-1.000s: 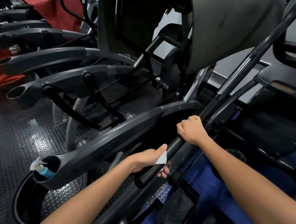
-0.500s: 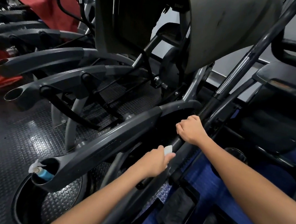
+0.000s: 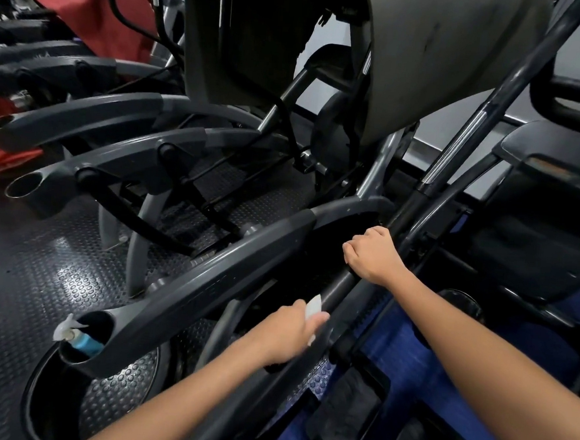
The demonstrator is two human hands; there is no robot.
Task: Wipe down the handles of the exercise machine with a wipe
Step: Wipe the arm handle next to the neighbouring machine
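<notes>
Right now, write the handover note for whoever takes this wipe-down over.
Left hand: grips the white wipe, pressed round the black handle bar.
Right hand: grips the same bar higher up, steadying it.
Spray bottle: in the cup holder at lower left.
Done: cannot tell how much of the bar has been wiped.
Left: the bar above the right hand's grip, then the other handles.

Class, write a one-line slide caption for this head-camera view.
Left hand wraps a white wipe round the black machine handle while the right hand grips it higher up.
</notes>
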